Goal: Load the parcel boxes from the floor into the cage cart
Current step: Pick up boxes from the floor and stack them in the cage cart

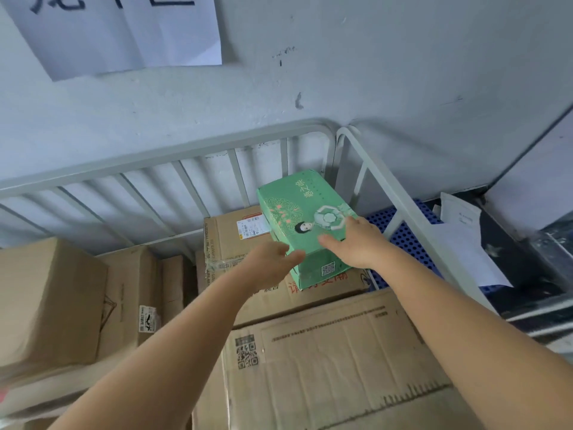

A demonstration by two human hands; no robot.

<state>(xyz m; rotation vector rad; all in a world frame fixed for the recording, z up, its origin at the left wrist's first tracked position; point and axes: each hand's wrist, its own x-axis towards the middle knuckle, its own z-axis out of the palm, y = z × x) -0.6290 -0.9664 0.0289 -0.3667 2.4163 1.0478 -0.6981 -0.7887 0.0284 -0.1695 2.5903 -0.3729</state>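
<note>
Brown cartons (325,361) already fill my cage cart (173,150); my left hand (269,265) and right hand (356,240) press flat-fingered on the green box (297,206), nearly placed.

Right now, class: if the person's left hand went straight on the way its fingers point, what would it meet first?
The green box. The left hand points at its near corner, with its fingertips already about touching it; depth is unclear.

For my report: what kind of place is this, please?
Probably a parcel depot or storeroom: a metal cage cart stacked with brown cartons bearing shipping labels, and a handwritten paper sign on the wall.
</note>
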